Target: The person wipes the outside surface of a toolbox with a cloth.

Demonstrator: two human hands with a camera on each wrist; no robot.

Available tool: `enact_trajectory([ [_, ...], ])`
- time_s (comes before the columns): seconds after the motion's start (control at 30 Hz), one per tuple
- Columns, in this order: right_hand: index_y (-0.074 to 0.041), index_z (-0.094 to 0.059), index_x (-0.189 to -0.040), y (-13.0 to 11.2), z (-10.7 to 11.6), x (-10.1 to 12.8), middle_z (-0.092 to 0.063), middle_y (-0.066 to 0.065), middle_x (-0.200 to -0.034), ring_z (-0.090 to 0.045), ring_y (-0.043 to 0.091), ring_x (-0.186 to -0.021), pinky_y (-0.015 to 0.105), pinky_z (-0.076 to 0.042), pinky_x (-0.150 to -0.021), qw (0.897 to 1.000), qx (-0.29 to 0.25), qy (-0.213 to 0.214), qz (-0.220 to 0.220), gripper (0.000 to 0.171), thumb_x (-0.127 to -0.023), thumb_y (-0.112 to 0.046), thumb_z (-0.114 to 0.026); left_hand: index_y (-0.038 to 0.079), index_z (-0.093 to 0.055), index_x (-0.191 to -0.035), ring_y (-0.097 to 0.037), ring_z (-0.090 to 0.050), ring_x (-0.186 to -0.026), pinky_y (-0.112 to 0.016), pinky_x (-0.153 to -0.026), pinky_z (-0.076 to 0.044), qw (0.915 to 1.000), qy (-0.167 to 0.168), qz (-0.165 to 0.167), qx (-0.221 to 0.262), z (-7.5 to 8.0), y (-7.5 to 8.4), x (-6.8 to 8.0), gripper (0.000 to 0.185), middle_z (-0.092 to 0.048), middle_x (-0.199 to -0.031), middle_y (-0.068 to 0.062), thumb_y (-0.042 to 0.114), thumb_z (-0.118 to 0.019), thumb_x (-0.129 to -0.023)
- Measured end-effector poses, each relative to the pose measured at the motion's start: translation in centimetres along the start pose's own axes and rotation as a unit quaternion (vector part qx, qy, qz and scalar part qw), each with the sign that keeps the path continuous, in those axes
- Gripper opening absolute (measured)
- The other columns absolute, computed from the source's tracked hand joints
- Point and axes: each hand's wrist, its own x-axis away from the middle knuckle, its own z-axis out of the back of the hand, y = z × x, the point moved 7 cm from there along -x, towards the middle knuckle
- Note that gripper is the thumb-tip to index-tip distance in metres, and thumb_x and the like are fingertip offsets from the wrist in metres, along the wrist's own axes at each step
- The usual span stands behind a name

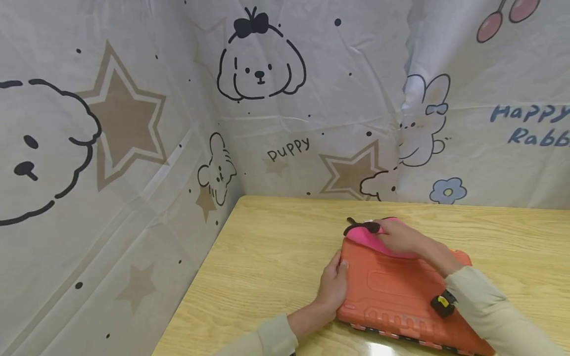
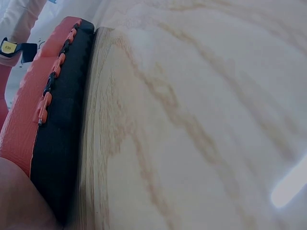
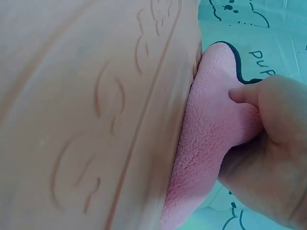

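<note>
A wooden counter (image 1: 276,257) is seen boxed in by printed curtains (image 1: 133,123), and an orange case (image 1: 392,291) with a black edge is laid flat on it near the front right. The case's left edge is touched by the left hand (image 1: 334,287), whose fingers (image 1: 343,264) are held fairly straight and closed around nothing. At the case's far end a pink fleece cloth (image 3: 211,143) is gripped by the right hand (image 1: 401,236), its fingers curled over it and the thumb (image 3: 244,93) pressed into the pile.
</note>
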Motion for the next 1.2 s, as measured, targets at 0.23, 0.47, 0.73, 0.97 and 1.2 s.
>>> enact_trajectory([
  [0.23, 0.006, -0.063, -0.125, 0.5, 0.2, 0.4, -0.067, 0.021, -0.118, -0.060, 0.039, -0.115, 0.057, -0.045, -0.099, 1.000, -0.007, 0.003, 0.001, 0.032, -0.097, -0.002, -0.049, -0.002, -0.034, -0.153, -0.031, -0.035, -0.141, -0.048, -0.115, -0.028, 1.0000, 0.002, -0.002, 0.002, 0.1, 0.1, 0.1, 0.051, -0.041, -0.153, -0.017, 0.021, -0.040, -0.109],
  [0.47, 0.008, -0.061, -0.126, 0.9, 0.4, 0.6, -0.065, 0.023, -0.120, -0.058, 0.041, -0.117, 0.058, -0.045, -0.099, 1.000, 0.001, -0.002, -0.006, 0.034, -0.096, -0.001, -0.049, -0.001, -0.033, -0.154, -0.030, -0.033, -0.142, -0.048, -0.115, -0.027, 0.9999, -0.004, 0.008, 0.009, 0.0, -0.1, 0.1, 0.051, -0.040, -0.154, -0.015, 0.022, -0.040, -0.109],
  [0.73, 0.011, -0.059, -0.123, 0.9, 0.8, 1.0, -0.065, 0.023, -0.116, -0.059, 0.042, -0.114, 0.059, -0.045, -0.097, 1.000, 0.015, -0.014, 0.004, 0.032, -0.093, 0.001, -0.052, 0.000, -0.032, -0.155, -0.030, -0.032, -0.142, -0.049, -0.115, -0.027, 0.9998, -0.008, 0.013, 0.012, 0.0, -0.3, 0.0, 0.052, -0.039, -0.155, -0.014, 0.023, -0.040, -0.109],
  [0.97, 0.010, -0.062, -0.119, 1.2, 1.3, 1.2, -0.066, 0.022, -0.114, -0.058, 0.044, -0.114, 0.060, -0.045, -0.097, 1.000, 0.021, -0.018, 0.007, 0.027, -0.094, 0.001, -0.054, 0.000, -0.033, -0.154, -0.030, -0.034, -0.142, -0.048, -0.115, -0.028, 0.9998, -0.003, 0.017, 0.010, 0.0, -0.3, 0.2, 0.052, -0.040, -0.154, -0.015, 0.023, -0.040, -0.109],
  [1.2, 0.009, -0.064, -0.116, 1.6, 2.0, 1.6, -0.067, 0.022, -0.111, -0.058, 0.046, -0.113, 0.061, -0.045, -0.095, 0.999, 0.024, -0.029, 0.003, 0.026, -0.092, 0.002, -0.054, 0.000, -0.030, -0.155, -0.030, -0.031, -0.143, -0.049, -0.116, -0.025, 0.9996, -0.009, 0.020, 0.019, 0.0, -0.2, 0.2, 0.052, -0.037, -0.156, -0.014, 0.024, -0.039, -0.109],
])
